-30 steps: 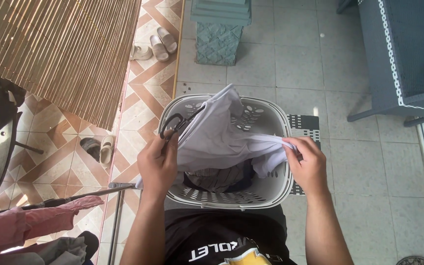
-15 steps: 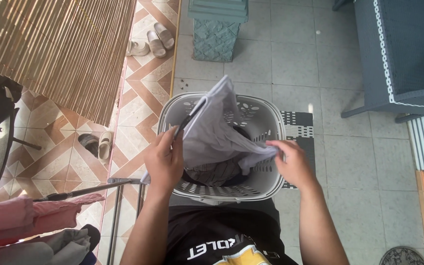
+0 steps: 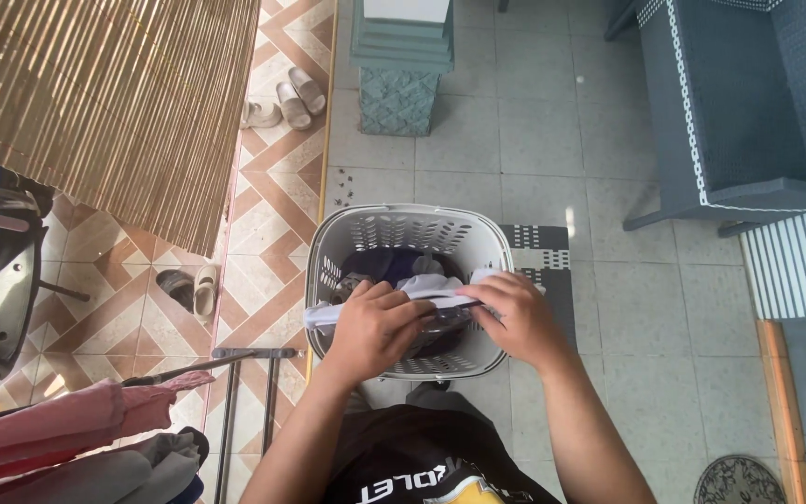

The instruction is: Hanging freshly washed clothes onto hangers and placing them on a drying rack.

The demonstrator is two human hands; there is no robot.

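Head view looks straight down on a person standing over a white perforated laundry basket [image 3: 409,229] on a grey tiled floor [image 3: 534,140]. Both hands are down at the basket's near rim. The left hand [image 3: 375,327] is clamped on a bunched pale lavender-white garment [image 3: 419,288], its fingers curled over the cloth, with a fold sticking out past the rim at about 9 o'clock from the hand. The right hand [image 3: 513,317] is closed on the same garment from the 3 o'clock side, fingertips pinching its edge just beside the left hand's knuckles. The garment lies across the top of darker clothes [image 3: 386,264] heaped inside the basket, which show at 12 o'clock from the hands. A thin dark strip runs between the two hands; I cannot tell whether it is a hanger. As I judge it, the step in hand is gathering and gripping the garment over the basket; the next move calls for both grips to stay firm so the cloth lifts clear of the heap without dragging other pieces. At 8 o'clock, a metal drying rack [image 3: 235,373] carries pink cloth [image 3: 58,425]. Slippers [image 3: 296,91] lie at 11 o'clock beside a teal pillar base [image 3: 398,89].
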